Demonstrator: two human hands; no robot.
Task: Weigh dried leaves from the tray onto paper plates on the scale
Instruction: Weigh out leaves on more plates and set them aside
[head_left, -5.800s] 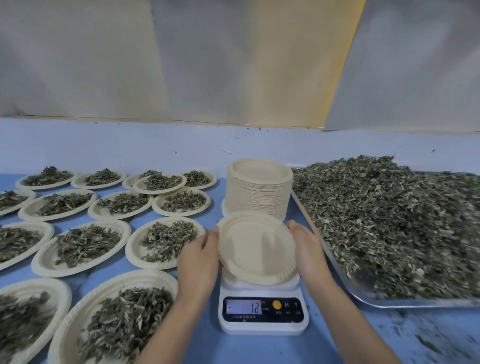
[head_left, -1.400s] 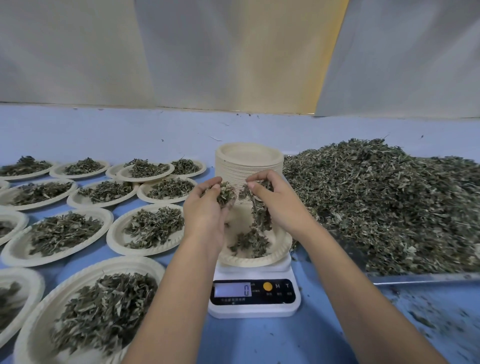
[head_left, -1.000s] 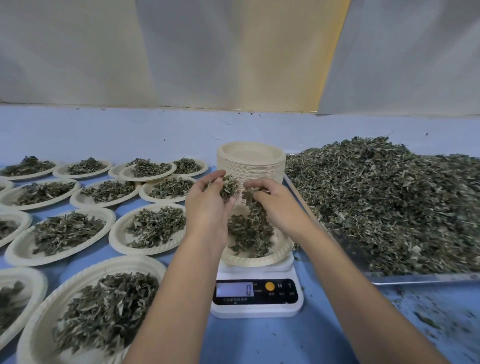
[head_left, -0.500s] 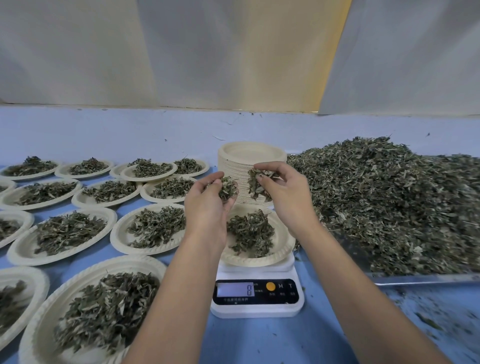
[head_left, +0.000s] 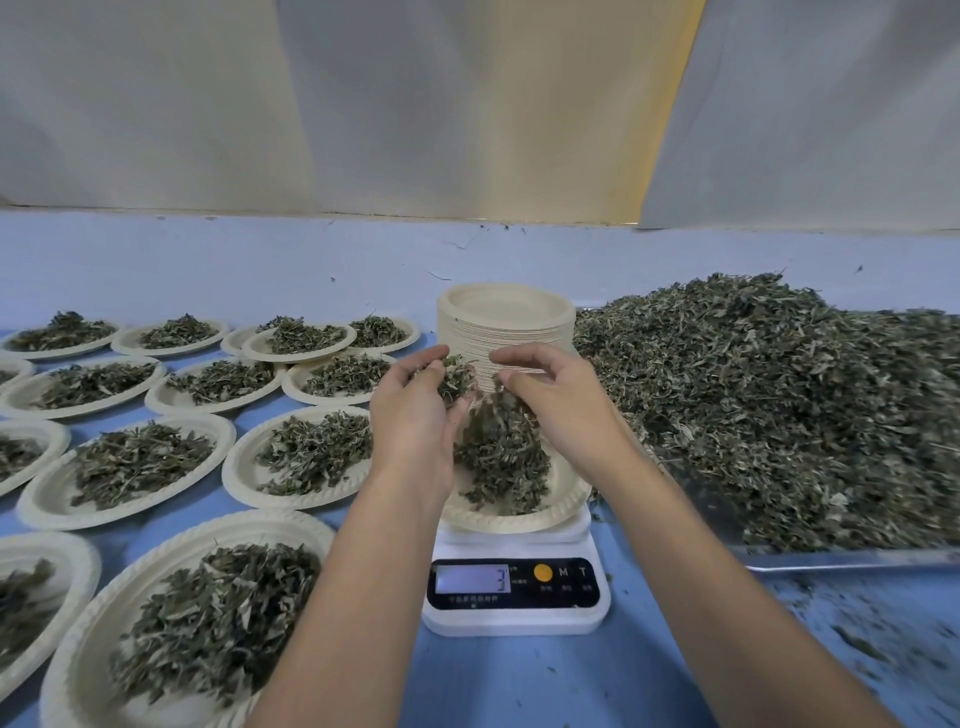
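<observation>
My left hand cups dried leaves above the paper plate on the scale (near centre). More leaves fall beneath my curled right hand; I cannot tell whether it grips any. The heaped tray sits right on the worktop.

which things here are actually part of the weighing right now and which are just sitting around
In use: left hand gripping dried leaves; right hand above the plate on the scale; tray.
Idle: stack of empty plates; filled plates at left; blue table.
</observation>
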